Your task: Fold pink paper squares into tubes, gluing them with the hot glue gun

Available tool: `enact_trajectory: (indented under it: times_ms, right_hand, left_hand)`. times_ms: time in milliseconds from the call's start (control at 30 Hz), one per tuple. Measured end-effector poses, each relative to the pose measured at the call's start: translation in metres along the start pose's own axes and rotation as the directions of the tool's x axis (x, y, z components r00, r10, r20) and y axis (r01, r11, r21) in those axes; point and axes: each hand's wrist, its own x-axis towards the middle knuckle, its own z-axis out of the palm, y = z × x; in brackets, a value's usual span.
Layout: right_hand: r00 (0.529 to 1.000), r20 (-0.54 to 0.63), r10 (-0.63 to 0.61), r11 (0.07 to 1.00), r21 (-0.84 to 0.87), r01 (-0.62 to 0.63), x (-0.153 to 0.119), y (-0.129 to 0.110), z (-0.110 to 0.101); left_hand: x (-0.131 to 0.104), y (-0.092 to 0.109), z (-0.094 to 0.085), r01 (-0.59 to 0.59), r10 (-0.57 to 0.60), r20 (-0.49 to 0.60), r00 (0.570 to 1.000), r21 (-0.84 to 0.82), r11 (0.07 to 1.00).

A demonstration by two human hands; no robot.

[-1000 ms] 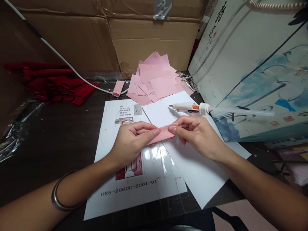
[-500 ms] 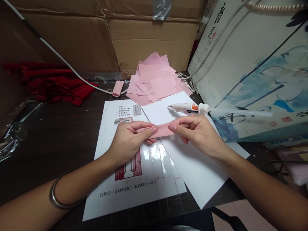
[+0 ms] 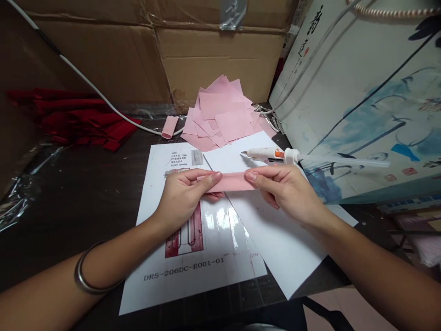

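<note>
A folded strip of pink paper (image 3: 233,183) is held level between both hands above the sheets on the table. My left hand (image 3: 182,193) pinches its left end, thumb on top and fingers behind. At the right end, my right hand (image 3: 285,186) grips it the same way. Just behind the right hand a white glue gun (image 3: 265,154) lies on its side, a clear glue stick (image 3: 344,160) poking out of its rear. Farther back is a loose pile of pink paper pieces (image 3: 227,108). Left of the pile sits a small rolled pink tube (image 3: 169,127).
Under the hands lie a printed sheet (image 3: 148,248) and a blank white sheet (image 3: 292,257) on the dark table (image 3: 69,197). Red folded pieces (image 3: 86,119) are at the back left. Cardboard (image 3: 220,50) stands behind, and a painted white panel (image 3: 361,92) at the right. A white cable (image 3: 93,89) crosses the back.
The pink strip has been levelled out from a slight tilt. My left thumb has shifted a little up and toward the strip's upper edge, and both hands still hold it.
</note>
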Motion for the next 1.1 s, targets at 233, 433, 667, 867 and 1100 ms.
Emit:
enact_trajectory:
  times_ms: [233,433,667,867,1100]
  right_hand:
    - [1.0,0.007,-0.022,0.998,-0.057,0.022,-0.0019,-0.0052,0.0021]
    - [1.0,-0.011,-0.006,1.0,-0.015,0.006,-0.0002,-0.0042,0.0034]
    - [0.998,0.023,-0.065,0.997,-0.039,0.066,-0.0024,-0.0037,0.0045]
    - [0.997,0.077,-0.031,0.992,-0.122,0.04,-0.0038,-0.0076,-0.001]
    - [0.998,0.064,-0.002,0.981,-0.193,0.014,-0.0049,-0.0085,-0.0046]
  left_hand:
    - [-0.0016,-0.0009,0.0016,-0.088,0.092,-0.051,0.995,0.068,0.994]
    - [-0.0049,0.0007,0.0017,-0.158,0.184,-0.084,0.979,0.253,0.955]
    - [-0.0059,0.0027,0.0002,-0.193,0.235,-0.088,0.968,0.338,0.921]
    - [-0.0043,0.003,-0.0018,-0.2,0.24,-0.1,0.966,0.304,0.932]
    - [-0.0047,0.0039,-0.0019,-0.201,0.252,-0.113,0.961,0.338,0.919]
